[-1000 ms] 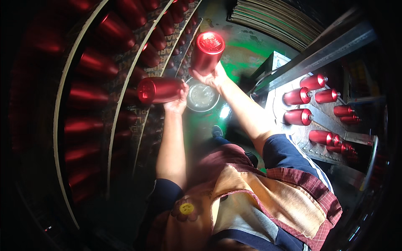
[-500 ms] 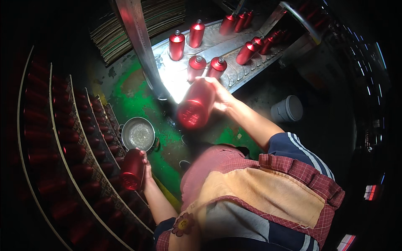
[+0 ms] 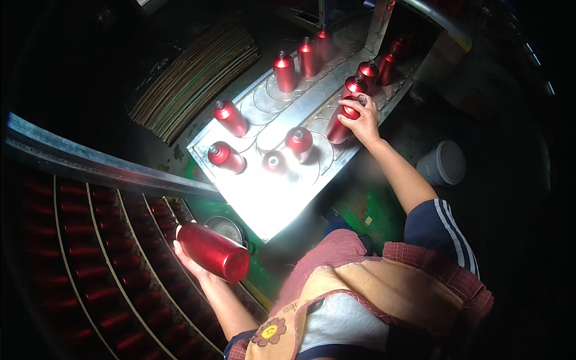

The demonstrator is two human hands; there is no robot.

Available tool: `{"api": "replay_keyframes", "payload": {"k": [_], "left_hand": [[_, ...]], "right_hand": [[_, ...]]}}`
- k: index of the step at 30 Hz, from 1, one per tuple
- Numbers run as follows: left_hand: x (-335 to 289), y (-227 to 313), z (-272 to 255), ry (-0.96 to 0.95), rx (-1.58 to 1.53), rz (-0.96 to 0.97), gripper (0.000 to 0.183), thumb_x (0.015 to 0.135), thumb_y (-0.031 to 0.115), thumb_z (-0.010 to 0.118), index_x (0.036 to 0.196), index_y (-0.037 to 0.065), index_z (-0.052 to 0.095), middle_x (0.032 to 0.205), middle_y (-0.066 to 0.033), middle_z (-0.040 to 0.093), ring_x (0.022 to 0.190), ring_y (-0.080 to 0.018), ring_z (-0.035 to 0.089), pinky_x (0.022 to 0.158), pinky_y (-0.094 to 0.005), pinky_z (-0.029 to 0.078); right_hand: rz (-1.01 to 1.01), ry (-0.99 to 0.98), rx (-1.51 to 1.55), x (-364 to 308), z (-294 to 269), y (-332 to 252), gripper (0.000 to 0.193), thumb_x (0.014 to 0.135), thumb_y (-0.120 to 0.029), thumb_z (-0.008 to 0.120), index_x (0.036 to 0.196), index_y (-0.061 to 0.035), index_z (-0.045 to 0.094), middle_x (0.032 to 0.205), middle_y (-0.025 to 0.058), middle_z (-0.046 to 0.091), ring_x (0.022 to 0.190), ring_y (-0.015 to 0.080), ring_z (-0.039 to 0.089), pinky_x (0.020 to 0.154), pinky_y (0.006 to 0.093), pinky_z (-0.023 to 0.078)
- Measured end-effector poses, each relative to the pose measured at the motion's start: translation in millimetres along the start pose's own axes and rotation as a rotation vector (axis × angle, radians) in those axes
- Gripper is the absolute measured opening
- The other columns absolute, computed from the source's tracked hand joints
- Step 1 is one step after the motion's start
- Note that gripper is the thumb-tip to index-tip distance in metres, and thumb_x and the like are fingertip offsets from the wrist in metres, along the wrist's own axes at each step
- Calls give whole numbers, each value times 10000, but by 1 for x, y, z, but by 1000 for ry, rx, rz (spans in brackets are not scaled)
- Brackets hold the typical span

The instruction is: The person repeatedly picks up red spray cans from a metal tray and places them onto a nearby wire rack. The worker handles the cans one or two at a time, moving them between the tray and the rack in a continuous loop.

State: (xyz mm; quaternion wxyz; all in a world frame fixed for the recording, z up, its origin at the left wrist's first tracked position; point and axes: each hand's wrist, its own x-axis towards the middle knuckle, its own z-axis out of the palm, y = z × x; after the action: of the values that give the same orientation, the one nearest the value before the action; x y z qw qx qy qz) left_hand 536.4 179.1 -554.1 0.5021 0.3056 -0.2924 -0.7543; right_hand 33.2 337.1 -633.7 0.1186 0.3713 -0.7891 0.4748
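Note:
My left hand [image 3: 191,259] is wrapped round a glossy red metal bottle [image 3: 213,249], tilted with its base toward the lower right, beside the stacked rows. Over the conveyor's right side, my right hand [image 3: 365,122] grips another red bottle [image 3: 339,129] near its neck, fingers curled over the shoulder. That bottle is upright, at the near end of a line of similar bottles [image 3: 368,72]. Two more red bottles, a front one [image 3: 274,162] and one just behind [image 3: 298,141], stand in the bright glare on the conveyor [image 3: 312,111].
Rows of red bottles [image 3: 126,261] between pale strips fill the left. A metal bar [image 3: 108,171] crosses above them. A metal pot [image 3: 225,229] sits on the green floor under the conveyor's corner. A white bucket [image 3: 443,163] stands at right, and stacked boards [image 3: 195,78] lie behind.
My right hand has moved from in front of me to a bottle on the conveyor's right side. My left hand still holds its bottle, now raised and turned. The view has shifted.

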Motion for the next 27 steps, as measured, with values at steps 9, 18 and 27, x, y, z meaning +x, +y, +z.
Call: {"api": "replay_keyframes", "payload": {"k": [9,18,27], "left_hand": [[217,-123,213,-142,1062,870,346,849,94,772,1181,27,704,1192,-95,641,1127,-210,588,1015,-333,440],[349,-251,181,89,1605,663,440,755,247,808,1189,264,732,1381,-125,539,1249,-352,468,1079,-429,403],[194,-197,196,-54,1095,617,301,881,101,712,1179,139,731,1377,-144,568,1232,-216,562,946,-289,475]], "right_hand": [[-61,-236,0,33,65,82,389,673,-124,811,1021,-289,757,1330,51,490,1237,331,435,1000,413,472],[-31,-251,8,50,58,162,489,659,-88,830,1106,-257,725,1366,118,478,1267,368,419,1059,432,418],[-36,-9,-55,85,3,200,468,776,-64,729,1202,-258,716,1457,145,441,1327,347,370,1130,417,319]]}}
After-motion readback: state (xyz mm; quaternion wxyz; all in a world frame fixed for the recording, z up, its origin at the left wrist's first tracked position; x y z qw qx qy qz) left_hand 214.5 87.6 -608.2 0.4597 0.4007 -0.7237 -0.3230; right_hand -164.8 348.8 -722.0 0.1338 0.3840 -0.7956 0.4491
